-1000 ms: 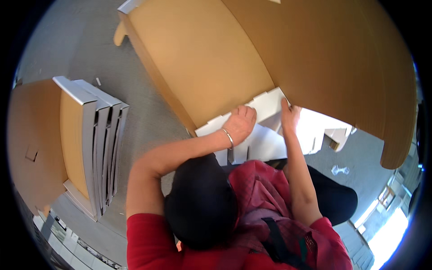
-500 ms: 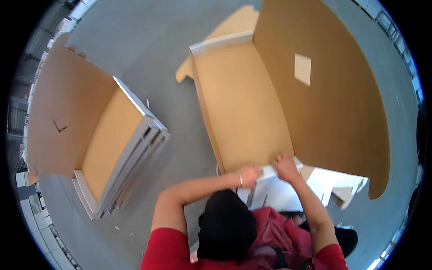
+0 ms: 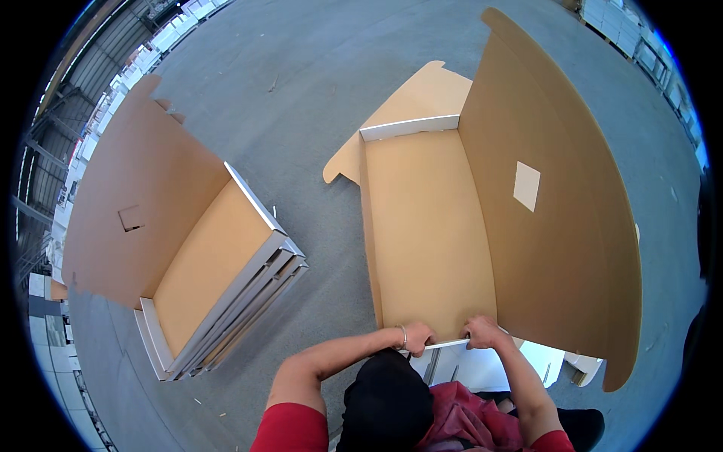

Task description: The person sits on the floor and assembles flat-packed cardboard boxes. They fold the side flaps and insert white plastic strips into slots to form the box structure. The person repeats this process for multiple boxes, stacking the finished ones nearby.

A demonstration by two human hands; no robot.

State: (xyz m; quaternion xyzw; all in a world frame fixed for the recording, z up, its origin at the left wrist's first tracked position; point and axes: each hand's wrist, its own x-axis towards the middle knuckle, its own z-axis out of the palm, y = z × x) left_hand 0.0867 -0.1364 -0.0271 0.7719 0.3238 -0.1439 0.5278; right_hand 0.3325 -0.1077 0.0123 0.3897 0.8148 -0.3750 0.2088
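A large brown cardboard tray (image 3: 429,226) lies open on the grey floor in front of me, with a tall lid panel (image 3: 557,211) standing up on its right. My left hand (image 3: 416,337) grips the white near edge of the tray (image 3: 446,344). My right hand (image 3: 482,331) grips the same edge a little to the right. A bracelet sits on my left wrist. Both forearms reach up from the lower edge, in red sleeves.
A stack of nested cardboard trays (image 3: 218,286) with a raised brown lid (image 3: 128,211) stands to the left. White cardboard pieces (image 3: 550,361) lie by my right side. Grey concrete floor (image 3: 301,90) stretches ahead; racks line the far left.
The view has pulled back and up, so the whole tray and the left stack show. Both hands have stayed on the tray's near white edge.
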